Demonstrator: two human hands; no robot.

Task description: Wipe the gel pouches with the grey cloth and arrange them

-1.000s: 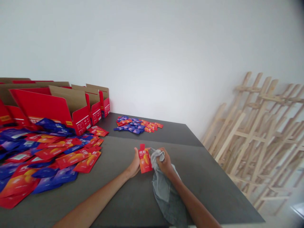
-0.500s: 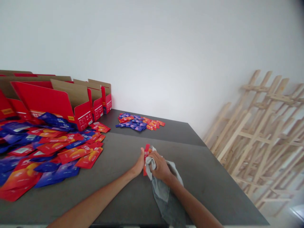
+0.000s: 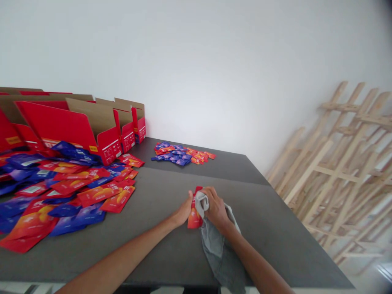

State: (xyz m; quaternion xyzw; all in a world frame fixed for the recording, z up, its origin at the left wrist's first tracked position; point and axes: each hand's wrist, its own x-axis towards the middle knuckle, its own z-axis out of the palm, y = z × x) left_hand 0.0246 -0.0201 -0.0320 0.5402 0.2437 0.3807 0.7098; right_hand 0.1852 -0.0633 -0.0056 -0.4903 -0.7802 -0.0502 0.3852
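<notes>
A red pouch (image 3: 194,219) with an orange print lies flat on the dark table in front of me. My left hand (image 3: 183,210) grips it along its left edge, thumb uppermost; the other fingers are mostly hidden. Bunched in my right hand (image 3: 216,207) is a grey cloth (image 3: 214,245), its upper fold resting over the right part of the pouch. The cloth's loose end trails down toward the table's front edge, partly under my right forearm.
To the left, red and blue pouches (image 3: 92,192) are heaped before open red cartons (image 3: 61,118). A smaller pile of pouches (image 3: 176,154) lies farther back. Wooden frames (image 3: 330,171) lean against the wall beyond the table's right edge (image 3: 294,212).
My right hand and the cloth have shifted slightly right on the pouch, showing more of its lower part. My left hand keeps its place at the left edge. The view has tilted a little.
</notes>
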